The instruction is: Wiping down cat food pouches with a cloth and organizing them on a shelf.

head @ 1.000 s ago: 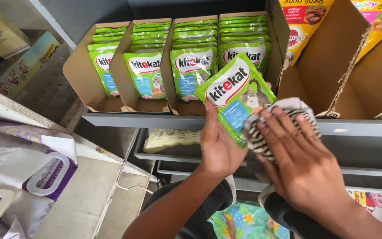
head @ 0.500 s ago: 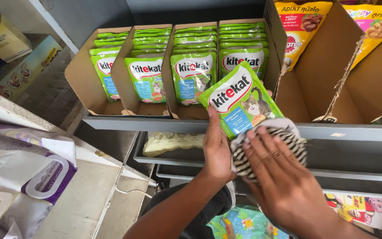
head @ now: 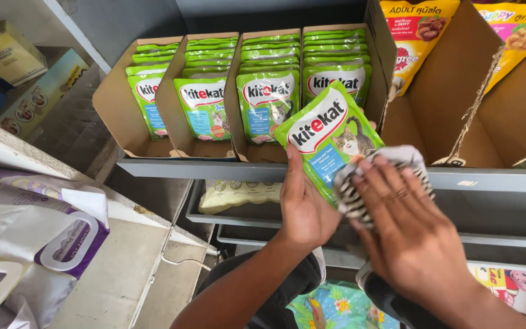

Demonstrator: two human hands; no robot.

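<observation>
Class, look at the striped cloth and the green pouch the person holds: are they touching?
Touching. The head view shows the right hand pressing the striped cloth flat on the green pouch, with no gap at the cloth's edge; the left hand supports the pouch.

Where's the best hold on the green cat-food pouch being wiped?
Probably along the left edge of the green cat-food pouch, from below and behind, as the left hand does. It is flat and tilted, and the striped cloth under the right hand covers its lower right.

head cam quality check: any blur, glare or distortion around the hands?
Head view: even daylight, soft shadows; green foil cat-food pouch sharp in the left hand; slight motion blur on the right hand pressing the striped black-and-white cloth; mild sheen on shelved pouches; wide-angle bending at edges.
</observation>
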